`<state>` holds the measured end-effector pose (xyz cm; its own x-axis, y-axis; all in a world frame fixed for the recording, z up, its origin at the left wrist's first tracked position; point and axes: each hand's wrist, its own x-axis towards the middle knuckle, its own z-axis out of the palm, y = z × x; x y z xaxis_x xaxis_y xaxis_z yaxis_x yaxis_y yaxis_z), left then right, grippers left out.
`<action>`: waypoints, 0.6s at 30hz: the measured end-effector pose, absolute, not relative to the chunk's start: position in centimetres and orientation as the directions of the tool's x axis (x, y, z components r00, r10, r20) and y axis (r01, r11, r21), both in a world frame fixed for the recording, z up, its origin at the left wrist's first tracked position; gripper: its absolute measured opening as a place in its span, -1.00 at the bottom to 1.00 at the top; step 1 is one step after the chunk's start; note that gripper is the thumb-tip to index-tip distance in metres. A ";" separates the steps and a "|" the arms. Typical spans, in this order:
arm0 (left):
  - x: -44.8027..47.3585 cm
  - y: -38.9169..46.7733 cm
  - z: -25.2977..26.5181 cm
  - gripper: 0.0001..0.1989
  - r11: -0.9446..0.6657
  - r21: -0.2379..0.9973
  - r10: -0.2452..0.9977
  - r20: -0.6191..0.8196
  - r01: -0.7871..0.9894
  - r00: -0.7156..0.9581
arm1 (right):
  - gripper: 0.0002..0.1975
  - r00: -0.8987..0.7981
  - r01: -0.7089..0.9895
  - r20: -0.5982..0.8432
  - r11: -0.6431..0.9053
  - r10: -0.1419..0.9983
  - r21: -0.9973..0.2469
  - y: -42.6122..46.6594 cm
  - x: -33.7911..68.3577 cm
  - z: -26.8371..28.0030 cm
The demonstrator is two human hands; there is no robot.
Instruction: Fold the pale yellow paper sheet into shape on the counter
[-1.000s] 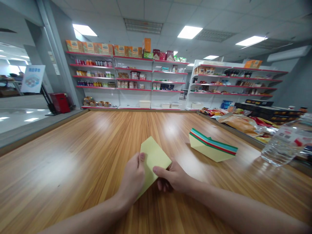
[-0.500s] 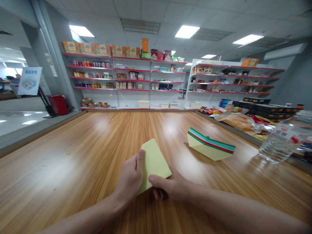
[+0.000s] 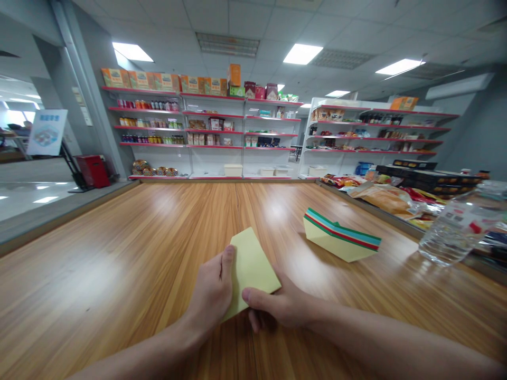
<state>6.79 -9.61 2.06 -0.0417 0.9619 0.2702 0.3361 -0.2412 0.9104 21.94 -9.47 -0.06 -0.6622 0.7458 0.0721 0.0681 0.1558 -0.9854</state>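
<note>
Lower centre: left hand (image 3: 210,287) and right hand (image 3: 288,301) gripping a folded yellow paper (image 3: 255,264) over a wooden table (image 3: 138,253); right of centre, a striped paper boat (image 3: 336,241); right edge, a clear bottle (image 3: 451,235).

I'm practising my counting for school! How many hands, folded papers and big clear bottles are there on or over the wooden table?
Hands: 2, the left hand and the right hand
Folded papers: 2, the plain yellow paper being held and the striped paper beyond the right hand
Big clear bottles: 1, the clear bottle
Total: 5
</note>
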 end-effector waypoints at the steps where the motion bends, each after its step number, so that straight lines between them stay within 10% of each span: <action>1: 6.8 -9.6 2.0 -0.52 -0.240 0.912 0.963 0.267 0.332 -0.039 | -0.60 -0.663 0.062 0.072 0.150 0.745 -0.987 -9.5 21.9 -0.1; 18: 6.6 -9.8 1.9 -0.54 -0.257 0.920 0.960 0.279 0.296 -0.035 | -0.61 -0.684 0.034 0.091 0.156 0.723 -0.987 -9.5 22.2 -0.1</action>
<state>6.63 -9.84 1.88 -0.0351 0.9597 0.2788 0.2958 -0.2565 0.9202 22.17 -9.53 -0.15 -0.6845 0.7234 0.0908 0.0344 0.1564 -0.9871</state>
